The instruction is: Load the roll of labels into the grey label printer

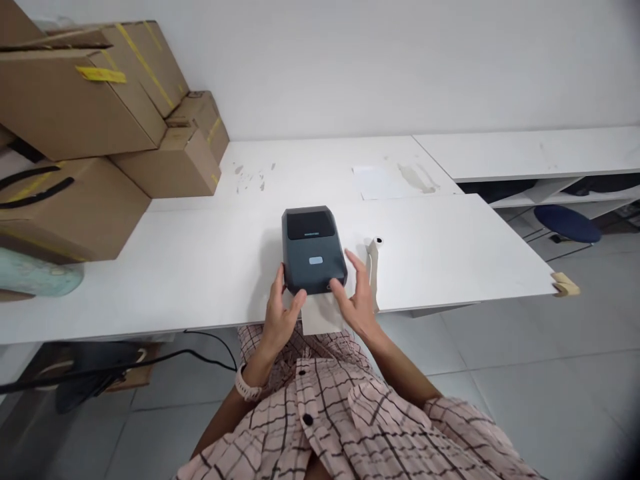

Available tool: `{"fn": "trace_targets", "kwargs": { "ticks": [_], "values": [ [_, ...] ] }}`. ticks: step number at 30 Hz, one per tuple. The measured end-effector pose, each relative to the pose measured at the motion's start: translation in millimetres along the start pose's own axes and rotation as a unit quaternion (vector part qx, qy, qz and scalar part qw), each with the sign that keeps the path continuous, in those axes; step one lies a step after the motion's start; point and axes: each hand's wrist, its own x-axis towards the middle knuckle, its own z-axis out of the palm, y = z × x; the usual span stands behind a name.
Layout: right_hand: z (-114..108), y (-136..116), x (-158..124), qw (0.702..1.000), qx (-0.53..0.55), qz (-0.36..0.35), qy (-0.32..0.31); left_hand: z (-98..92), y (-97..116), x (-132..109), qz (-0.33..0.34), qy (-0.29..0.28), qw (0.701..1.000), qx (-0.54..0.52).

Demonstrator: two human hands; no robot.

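Far left: cardboard boxes (90,113) stacked on the white table (200,280), well apart from the work. At the near edge, middle: left hand (281,313) curled narrow around the front left corner of the dark label printer (313,250), thumb on top. Best to grip firmly there and press down lightly (likely enough to stop any sliding). Below the front slot, a white sheet (320,315) reaching past the table edge. Right hand (356,297) spread wide, holding nothing, one fingertip touching the front right corner; better to handle the sheet by its sides, squarely, without creasing. Just right, a paper strip (373,270). Sheet's joint with the slot: impossible to tell; printer's back hidden
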Motion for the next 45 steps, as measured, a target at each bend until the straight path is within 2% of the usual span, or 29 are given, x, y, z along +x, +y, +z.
{"fn": "trace_targets", "kwargs": {
  "ticks": [2, 4, 8, 12, 14, 17, 20, 23, 26, 30, 33, 35, 38, 39, 41, 43, 45],
  "values": [
    [1, 7, -9, 0.993, 0.072, 0.089, 0.017, 3.0, -3, 0, 0.008, 0.006, 1.0, -0.006],
    [3, 10, -12, 0.984, 0.128, 0.126, -0.003, 5.9, -6, 1, 0.011, 0.021, 1.0, -0.011],
    [4, 11, -14, 0.983, 0.136, 0.122, -0.021, 12.5, -12, 6, 0.005, 0.044, 0.999, -0.023],
    [-1, 13, -12, 0.987, 0.116, 0.105, -0.023, 14.4, -16, 9, 0.051, 0.071, 0.996, -0.024],
    [-6, 12, -5, 0.989, 0.122, 0.084, -0.023, 11.6, -12, 14, 0.081, 0.069, 0.994, -0.032],
    [-12, 3, 20, 0.992, 0.122, 0.036, -0.024, 2.9, 7, 35, 0.131, 0.074, 0.987, -0.06],
    [-14, -15, 60, 0.996, 0.087, -0.016, -0.033, -7.2, 28, 70, 0.139, 0.115, 0.983, -0.038],
    [-8, -32, 105, 0.997, 0.025, -0.064, -0.024, -13.2, 34, 105, 0.104, 0.142, 0.982, 0.068],
    [2, -36, 147, 0.994, -0.039, -0.103, 0.003, -13.7, 23, 124, 0.028, 0.119, 0.978, 0.169],
    [10, -30, 200, 0.989, -0.077, -0.126, -0.008, -10.6, 4, 127, -0.018, 0.072, 0.982, 0.175],
    [8, -28, 227, 0.985, -0.114, -0.126, -0.04, -8.7, 1, 123, -0.031, 0.058, 0.986, 0.151],
    [6, -32, 230, 0.978, -0.143, -0.148, -0.033, -7.5, 4, 121, -0.037, 0.056, 0.988, 0.14],
    [2, -41, 211, 0.962, -0.163, -0.219, -0.002, -5.1, 6, 121, -0.026, 0.073, 0.987, 0.139],
    [2, -43, 201, 0.957, -0.167, -0.236, -0.017, -4.3, 5, 122, -0.022, 0.079, 0.987, 0.138],
    [3, -41, 184, 0.944, -0.194, -0.241, -0.117, -2.7, 3, 124, -0.017, 0.083, 0.987, 0.136],
    [9, -34, 174, 0.907, -0.258, -0.204, -0.264, -1.6, 0, 126, -0.014, 0.08, 0.988, 0.131],
    [21, -23, 171, 0.86, -0.32, -0.156, -0.366, -1.0, -4, 128, -0.013, 0.078, 0.989, 0.125]
  ]
}}
